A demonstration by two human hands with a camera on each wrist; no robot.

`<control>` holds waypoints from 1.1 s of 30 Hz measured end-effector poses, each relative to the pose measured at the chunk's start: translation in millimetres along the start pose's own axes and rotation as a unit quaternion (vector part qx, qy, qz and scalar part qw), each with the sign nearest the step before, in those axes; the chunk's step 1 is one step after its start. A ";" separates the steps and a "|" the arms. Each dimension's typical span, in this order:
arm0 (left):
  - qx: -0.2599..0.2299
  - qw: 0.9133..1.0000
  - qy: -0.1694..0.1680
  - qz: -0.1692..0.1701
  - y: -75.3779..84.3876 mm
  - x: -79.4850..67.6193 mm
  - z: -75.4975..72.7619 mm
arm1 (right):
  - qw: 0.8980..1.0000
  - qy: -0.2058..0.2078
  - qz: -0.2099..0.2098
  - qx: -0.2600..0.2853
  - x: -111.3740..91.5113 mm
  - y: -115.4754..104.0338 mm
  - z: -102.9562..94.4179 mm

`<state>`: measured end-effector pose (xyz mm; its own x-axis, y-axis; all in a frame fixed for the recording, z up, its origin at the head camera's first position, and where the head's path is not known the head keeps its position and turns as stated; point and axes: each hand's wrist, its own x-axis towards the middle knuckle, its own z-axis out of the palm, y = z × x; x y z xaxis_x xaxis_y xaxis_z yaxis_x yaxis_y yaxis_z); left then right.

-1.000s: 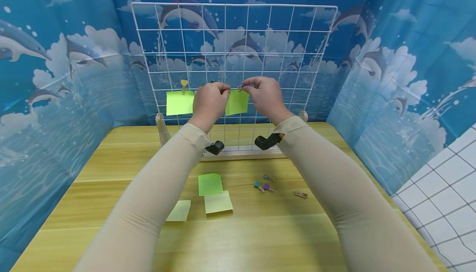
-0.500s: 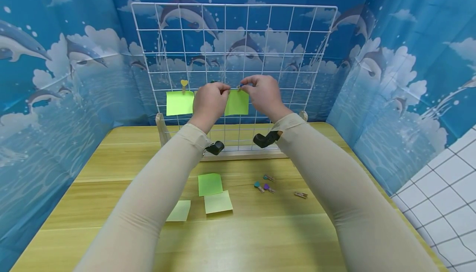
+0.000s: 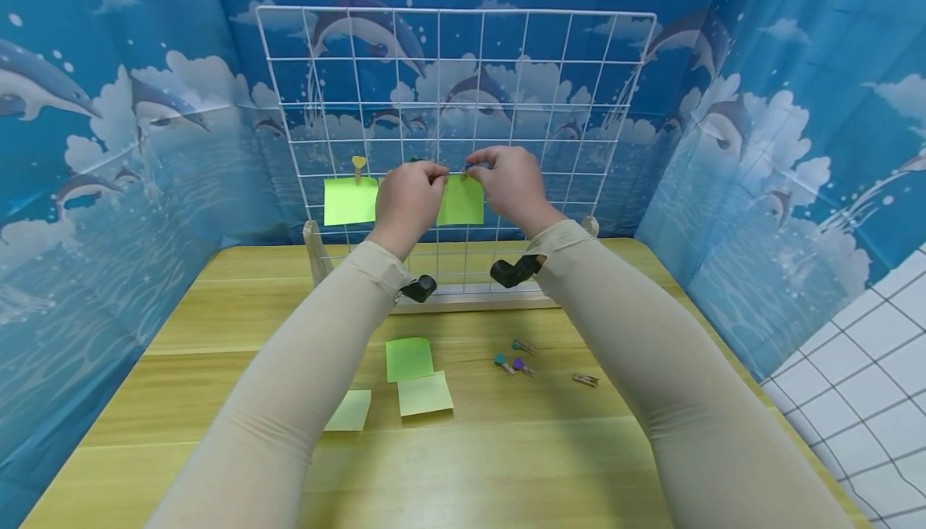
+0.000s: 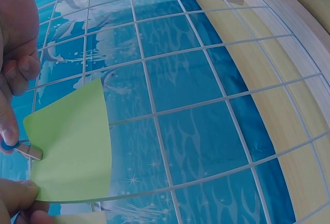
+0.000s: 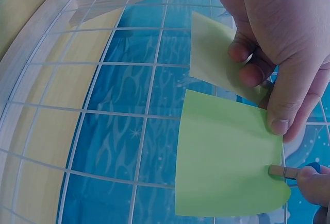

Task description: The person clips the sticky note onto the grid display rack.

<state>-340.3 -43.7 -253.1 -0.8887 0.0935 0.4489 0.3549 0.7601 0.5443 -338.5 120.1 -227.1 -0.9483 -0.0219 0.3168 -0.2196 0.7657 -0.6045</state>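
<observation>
A green sticky note (image 3: 461, 201) lies against the white wire grid (image 3: 483, 116). My left hand (image 3: 408, 201) pinches the note's top left corner between thumb and finger. With thumb and forefinger, my right hand (image 3: 515, 183) pinches a small wooden clothespin (image 5: 282, 171) with a blue end; its tip sits over the note's top edge. In the left wrist view the clothespin (image 4: 30, 151) crosses that edge beside a grid wire. Left of my left hand, another green note (image 3: 349, 201) hangs from a clothespin with a yellow heart (image 3: 358, 163). A further note (image 5: 209, 54) shows behind my left fingers.
On the wooden table (image 3: 463, 473) lie a green note (image 3: 408, 358) and two pale yellow notes (image 3: 424, 394), one partly behind my left sleeve. Several loose clothespins (image 3: 522, 366) lie to the right. The grid stands in a wooden base (image 3: 477, 302), with a dolphin-print curtain (image 3: 145, 151) around.
My right hand has shifted slightly up and left with the clothespin at the note's top edge. The note now hangs a little straighter. My left hand stays in place.
</observation>
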 end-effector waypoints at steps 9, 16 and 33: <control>0.010 1.000 0.001 -0.002 2.2 -0.8 -1.2 | 0.999 0.003 -0.034 -0.032 -1.2 0.5 -0.1; 0.008 1.000 -0.004 -0.003 2.7 -1.6 -1.8 | 0.994 0.011 -0.082 -0.067 -1.1 1.7 0.3; 0.011 1.000 0.011 0.008 0.0 -2.2 0.3 | 0.988 0.022 -0.139 -0.065 -3.4 13.1 2.5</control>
<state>-338.4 -43.8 -254.3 -0.8762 0.0918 0.4732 0.3624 0.7727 0.5212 -338.7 128.6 -237.9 -0.8443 -0.2162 0.4904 -0.4353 0.8104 -0.3921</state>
